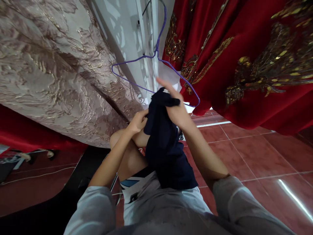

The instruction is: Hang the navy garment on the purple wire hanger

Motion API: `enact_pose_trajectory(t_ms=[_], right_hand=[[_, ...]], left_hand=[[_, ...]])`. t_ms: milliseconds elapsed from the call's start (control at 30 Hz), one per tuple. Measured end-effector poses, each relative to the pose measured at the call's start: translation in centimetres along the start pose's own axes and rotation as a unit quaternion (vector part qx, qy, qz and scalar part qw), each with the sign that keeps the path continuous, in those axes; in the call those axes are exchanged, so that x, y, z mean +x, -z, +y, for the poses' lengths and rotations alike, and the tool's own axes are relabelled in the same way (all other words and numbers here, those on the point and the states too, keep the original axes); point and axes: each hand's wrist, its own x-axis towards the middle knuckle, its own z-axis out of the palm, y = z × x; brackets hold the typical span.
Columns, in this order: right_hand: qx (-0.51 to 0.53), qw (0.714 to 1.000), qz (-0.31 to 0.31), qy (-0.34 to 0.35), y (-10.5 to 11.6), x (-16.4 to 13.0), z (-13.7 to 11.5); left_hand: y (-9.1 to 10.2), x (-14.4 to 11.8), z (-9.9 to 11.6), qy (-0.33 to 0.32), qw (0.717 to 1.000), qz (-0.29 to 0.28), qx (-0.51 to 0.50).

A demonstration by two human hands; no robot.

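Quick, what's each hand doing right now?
Left hand: closed, gripping the edge of the dark navy garment.
Right hand: holding the garment's top, fingers partly extended, near the purple wire hanger.

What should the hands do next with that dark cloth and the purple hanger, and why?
Probably lift the dark cloth up to the purple hanger and slip its top over one end. Both the left hand and right hand already grip the cloth's top, just below the hanger, which is bare.
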Motion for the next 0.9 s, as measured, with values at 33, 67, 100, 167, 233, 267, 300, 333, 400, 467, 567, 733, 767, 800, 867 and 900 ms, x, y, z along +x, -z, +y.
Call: enact_pose_trajectory(t_ms=[33,67,100,167,233,267,300,333,400,467,567,733,767,800,867,900], right_hand=[[0.018,0.999,-0.01,-0.049,-1.0,0.5,2.0],[0.033,0.995,-0.014,-0.092,-1.8,0.8,3.9],[0.047,0.992,-0.012,-0.12,-2.3,1.1,5.7],[0.06,0.991,-0.009,-0.12,-2.3,1.4,8.3],[0.038,0.996,0.0,-0.075,-1.2,1.5,9.5],[0.016,0.999,0.008,-0.051,-0.3,1.4,9.6],[-0.007,0.999,0.021,-0.033,0.5,1.3,9.5],[-0.026,0.999,0.037,-0.024,1.4,1.1,9.3],[-0.038,0.997,0.061,-0.022,2.9,0.3,8.4],[-0.035,0.997,0.07,-0.026,4.0,-0.6,7.3],[-0.055,0.995,0.084,-0.011,5.3,-1.5,5.2],[-0.098,0.991,0.092,-0.014,7.6,-1.0,2.1],[-0.102,0.991,0.089,-0.023,8.0,-1.0,1.9],[-0.107,0.99,0.088,-0.03,8.5,-1.0,1.8],[-0.119,0.988,0.087,-0.036,9.1,-1.2,2.0],[-0.127,0.987,0.09,-0.033,9.3,-1.3,2.2]], left_hand=[[0.6,-0.6,0.1,0.005,1.0,0.025,-0.01],[1.3,-1.3,0.3,0.011,0.999,0.044,-0.021],[2.2,-2.1,0.6,0.02,0.998,0.053,-0.032],[4.1,-3.9,1.4,0.056,0.996,0.037,-0.051],[6.2,-5.8,2.2,0.117,0.991,-0.012,-0.058],[7.2,-6.7,2.5,0.15,0.987,-0.037,-0.053],[8.2,-7.4,2.8,0.179,0.981,-0.055,-0.046],[9.1,-8.0,3.1,0.197,0.978,-0.065,-0.031],[10.6,-8.4,3.8,0.186,0.98,-0.062,0.036],[11.8,-8.0,4.9,0.117,0.983,-0.017,0.141],[12.8,-6.0,7.1,-0.019,0.956,0.09,0.28],[11.8,-1.7,9.1,-0.02,0.935,0.147,0.322],[11.5,-1.0,8.9,0.015,0.943,0.108,0.315],[11.2,-0.5,8.6,0.05,0.949,0.063,0.306],[10.7,0.1,7.4,0.103,0.952,-0.012,0.289],[10.6,0.2,6.6,0.119,0.952,-0.03,0.279]])
